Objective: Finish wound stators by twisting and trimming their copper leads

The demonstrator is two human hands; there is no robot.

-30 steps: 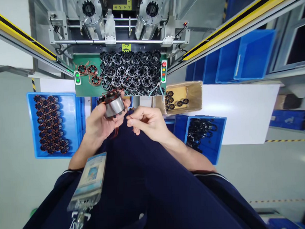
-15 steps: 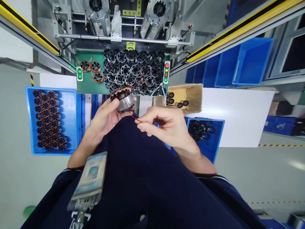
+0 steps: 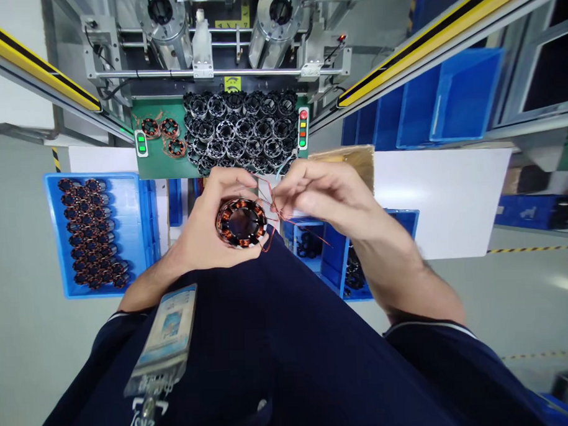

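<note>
Stator (image 3: 241, 222), just one, sits clasped in your left hand (image 3: 210, 231) at centre, bore facing up toward you. Your right hand (image 3: 321, 196) pinches its copper wires (image 3: 275, 208); three wound stators (image 3: 162, 135) lie far left.

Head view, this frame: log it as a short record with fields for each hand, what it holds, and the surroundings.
left hand: grip closed around a wound stator, copper coils facing the camera
right hand: fingertips pinch thin copper lead wires at the stator's right edge
green tray: ahead, holds rows of dark unwound stators and three wound ones
left blue bin: wound stators in rows
right blue bin: dark parts, partly hidden by the right arm
machine: two round heads above the tray
</note>
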